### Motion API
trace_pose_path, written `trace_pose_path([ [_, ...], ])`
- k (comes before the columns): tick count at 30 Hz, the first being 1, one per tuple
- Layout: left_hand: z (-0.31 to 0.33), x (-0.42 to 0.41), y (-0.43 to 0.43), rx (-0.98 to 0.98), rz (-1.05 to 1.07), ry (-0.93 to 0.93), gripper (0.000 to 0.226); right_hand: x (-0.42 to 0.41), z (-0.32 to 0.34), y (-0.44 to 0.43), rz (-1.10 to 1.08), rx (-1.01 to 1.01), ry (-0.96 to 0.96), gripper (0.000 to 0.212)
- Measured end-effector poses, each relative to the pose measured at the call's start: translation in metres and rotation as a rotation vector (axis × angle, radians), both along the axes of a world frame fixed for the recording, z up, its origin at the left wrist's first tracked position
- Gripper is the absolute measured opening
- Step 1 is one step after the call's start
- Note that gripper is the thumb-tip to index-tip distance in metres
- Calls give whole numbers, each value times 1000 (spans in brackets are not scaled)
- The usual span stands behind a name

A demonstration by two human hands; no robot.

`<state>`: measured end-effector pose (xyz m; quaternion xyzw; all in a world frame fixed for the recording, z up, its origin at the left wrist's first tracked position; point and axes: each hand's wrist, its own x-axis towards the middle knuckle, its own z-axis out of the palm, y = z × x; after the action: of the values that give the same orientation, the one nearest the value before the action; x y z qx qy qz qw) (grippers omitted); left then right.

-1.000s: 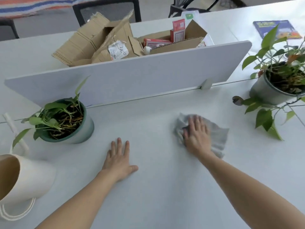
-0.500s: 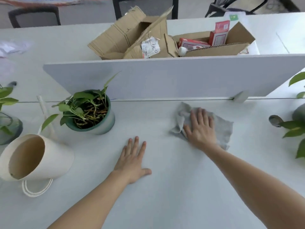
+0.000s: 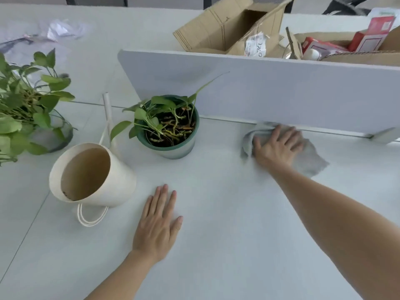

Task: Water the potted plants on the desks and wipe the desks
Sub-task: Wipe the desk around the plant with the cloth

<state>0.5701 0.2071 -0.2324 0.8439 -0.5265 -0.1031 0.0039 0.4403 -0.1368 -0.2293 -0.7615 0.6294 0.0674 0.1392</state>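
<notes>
Closest in, the left hand [image 3: 159, 224] is laid flat on the white table [image 3: 216, 256], fingers [image 3: 161, 198] straight and close together, nothing held. Just to its left a cream watering can [image 3: 91, 176] is parked. Further back, the grey cloth [image 3: 311, 163] is pressed down under the right hand [image 3: 277, 146], fingers spread flat, right up against the foot of the divider [image 3: 281, 89]. A green potted plant [image 3: 171, 135] is sat between can and cloth, a second plant [image 3: 28, 109] at far left. Cardboard boxes [image 3: 227, 24] are piled behind the divider.

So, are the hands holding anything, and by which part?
Nothing is gripped. The right hand presses flat on the middle of the grey cloth; the left hand rests flat on the desk.
</notes>
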Motion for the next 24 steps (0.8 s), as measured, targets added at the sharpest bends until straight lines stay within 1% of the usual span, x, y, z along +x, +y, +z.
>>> trace_pose_path([
  [2, -5, 5, 2, -29, 1, -2, 64, 45, -2, 21, 182, -2, 14, 90],
  [4, -8, 9, 4, -49, 16, 7, 64, 67, -3, 54, 465, -1, 13, 86],
  [5, -9, 10, 5, -48, 26, 20, 64, 64, -4, 72, 645, 3, 3, 84],
  [7, -9, 10, 6, -36, 26, 49, 65, 22, -5, 101, 966, 8, -34, 80],
  [8, -8, 10, 5, -33, 23, 46, 65, -11, -6, 104, 1041, 2, -51, 76],
  [9, -7, 10, 4, -32, 20, 39, 66, -47, -8, 99, 1044, -4, -59, 73],
  [10, -8, 10, 4, -32, 21, 30, 67, -83, -10, 88, 976, -14, -43, 71],
  [11, -7, 10, 3, -32, 21, 34, 67, -117, -10, 76, 838, -30, -12, 72],
  [13, -6, 10, 4, -44, 17, 27, 67, -167, -1, 65, 454, -52, 19, 76],
  [15, -6, 9, 3, -58, 14, 26, 67, -181, 1, 71, 105, -31, 56, 76],
  [16, -6, 9, 2, -59, 15, 24, 66, -173, -1, 81, -25, -28, 59, 75],
  [17, -6, 9, 1, -61, 19, 19, 66, -159, -1, 92, -111, -23, 53, 75],
  [18, -8, 9, 1, -62, 10, 15, 66, -144, -1, 111, -159, -11, 41, 75],
  [19, -10, 9, 2, -60, 5, 13, 66, -130, -1, 134, -154, -2, 33, 74],
  [22, -9, 14, 2, -57, -16, 16, 69, -92, -4, 220, 53, 5, 5, 81],
  [24, -5, 20, 10, -27, -102, 41, 72, -93, -4, 283, 238, 23, -29, 79],
])
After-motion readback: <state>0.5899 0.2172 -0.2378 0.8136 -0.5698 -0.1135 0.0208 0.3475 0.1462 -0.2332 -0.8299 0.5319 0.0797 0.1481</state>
